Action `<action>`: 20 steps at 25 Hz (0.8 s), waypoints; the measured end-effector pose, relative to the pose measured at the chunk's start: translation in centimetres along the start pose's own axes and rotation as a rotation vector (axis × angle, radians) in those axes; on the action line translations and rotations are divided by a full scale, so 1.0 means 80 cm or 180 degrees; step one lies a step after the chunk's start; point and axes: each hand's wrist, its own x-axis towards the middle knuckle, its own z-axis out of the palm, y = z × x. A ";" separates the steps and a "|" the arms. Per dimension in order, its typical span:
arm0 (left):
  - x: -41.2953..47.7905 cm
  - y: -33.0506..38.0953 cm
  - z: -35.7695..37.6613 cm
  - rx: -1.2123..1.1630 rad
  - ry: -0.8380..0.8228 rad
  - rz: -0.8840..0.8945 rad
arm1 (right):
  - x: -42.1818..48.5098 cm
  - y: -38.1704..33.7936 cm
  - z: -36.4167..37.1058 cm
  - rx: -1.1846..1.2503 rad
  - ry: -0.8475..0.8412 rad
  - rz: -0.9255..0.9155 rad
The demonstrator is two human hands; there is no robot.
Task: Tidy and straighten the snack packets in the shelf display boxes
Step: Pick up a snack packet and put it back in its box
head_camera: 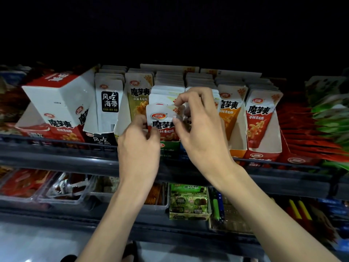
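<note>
Several full display boxes (pixel 276 133) beside packet (pixel 162 120)

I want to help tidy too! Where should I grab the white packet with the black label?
Best grip is probably the top edge of the white packet, pinched from above and in front. It stands upright with its bottom tucked in its box, so the top sticks up free.

A dark shelf rail (pixel 56 159) crosses the middle. Below it, at 8 o'clock, sit clear plastic trays (pixel 62 193). At 6 o'clock a green carton (pixel 188 202) stands just beside green and blue tubes (pixel 217 207), perhaps lighters. Yellow sticks (pixel 300 208) lie at 4 o'clock.
</note>
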 end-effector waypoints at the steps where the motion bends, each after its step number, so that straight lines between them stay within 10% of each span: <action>1: 0.001 -0.001 -0.001 -0.0008 -0.0009 -0.0024 | 0.000 0.001 0.000 0.0042 0.0001 0.0005; 20: -0.016 0.011 -0.004 -0.1699 -0.0416 0.0812 | 0.032 -0.013 -0.062 0.2976 0.0723 0.0960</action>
